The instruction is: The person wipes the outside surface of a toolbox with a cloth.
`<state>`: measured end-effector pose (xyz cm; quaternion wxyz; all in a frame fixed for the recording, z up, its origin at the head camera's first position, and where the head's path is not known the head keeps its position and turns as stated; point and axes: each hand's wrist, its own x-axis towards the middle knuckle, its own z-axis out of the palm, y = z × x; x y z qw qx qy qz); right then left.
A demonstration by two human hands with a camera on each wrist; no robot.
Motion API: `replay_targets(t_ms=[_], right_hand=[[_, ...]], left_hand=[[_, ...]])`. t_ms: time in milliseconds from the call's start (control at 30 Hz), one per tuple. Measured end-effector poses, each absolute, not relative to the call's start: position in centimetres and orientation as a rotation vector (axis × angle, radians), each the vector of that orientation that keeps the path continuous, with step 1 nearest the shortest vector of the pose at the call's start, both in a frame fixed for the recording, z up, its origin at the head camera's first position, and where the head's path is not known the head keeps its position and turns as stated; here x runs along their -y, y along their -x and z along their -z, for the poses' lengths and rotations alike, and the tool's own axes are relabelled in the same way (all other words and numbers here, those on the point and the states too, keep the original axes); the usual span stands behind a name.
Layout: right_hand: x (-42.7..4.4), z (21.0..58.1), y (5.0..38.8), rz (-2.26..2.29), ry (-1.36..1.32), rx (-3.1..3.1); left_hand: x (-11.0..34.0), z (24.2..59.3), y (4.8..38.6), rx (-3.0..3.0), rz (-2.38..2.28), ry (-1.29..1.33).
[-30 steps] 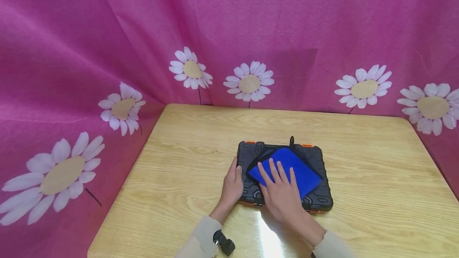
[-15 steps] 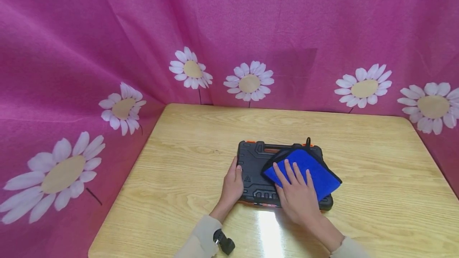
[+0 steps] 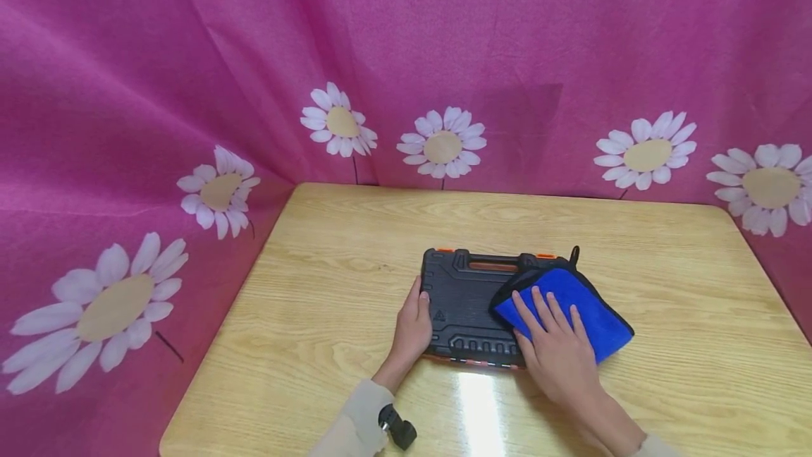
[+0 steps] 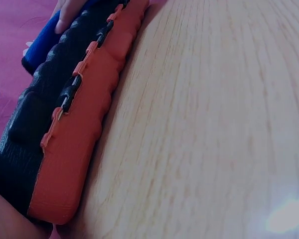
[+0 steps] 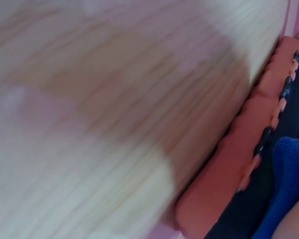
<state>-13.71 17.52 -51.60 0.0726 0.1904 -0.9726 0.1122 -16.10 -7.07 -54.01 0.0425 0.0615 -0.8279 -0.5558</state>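
A plastic tool case (image 3: 469,305), black above and orange below, lies flat on the table with its handle at the far side. My left hand (image 3: 411,330) holds its left edge, thumb near the top; most of the fingers are hidden. On the right part of the lid lies a folded blue cleaning cloth (image 3: 586,309) with black edging and a small loop, overhanging the case's right side. My right hand (image 3: 561,355) rests on the cloth with fingers spread and extended. The right wrist view shows a blue cloth edge (image 5: 289,169) above the orange base (image 5: 239,144).
The wooden table (image 3: 330,266) extends around the case. A magenta curtain (image 3: 406,34) printed with white daisies hangs behind it and at the left. Bright light reflects off the table in front of the case.
My right hand has slid the cloth to the right across the lid, past its right edge, uncovering the lid's left and middle. The left hand and the case have stayed put.
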Motion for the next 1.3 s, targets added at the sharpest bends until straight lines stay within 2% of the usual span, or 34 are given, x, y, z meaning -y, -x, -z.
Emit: replay_targets(t_ms=[533, 1000, 1300], right_hand=[[-20.4, 52.3, 13.2, -0.43, -0.576, 2.829], [-23.2, 52.7, 13.5, -0.712, -0.688, 2.704], [-25.0, 51.0, 14.7, -0.903, -0.469, 2.584]], left_hand=[[7.2, 53.7, 15.8, 2.519, 1.756, -0.199], [6.9, 54.0, 16.1, 2.516, 1.765, -0.271], [6.8, 53.9, 16.3, 2.518, 1.775, -0.275]])
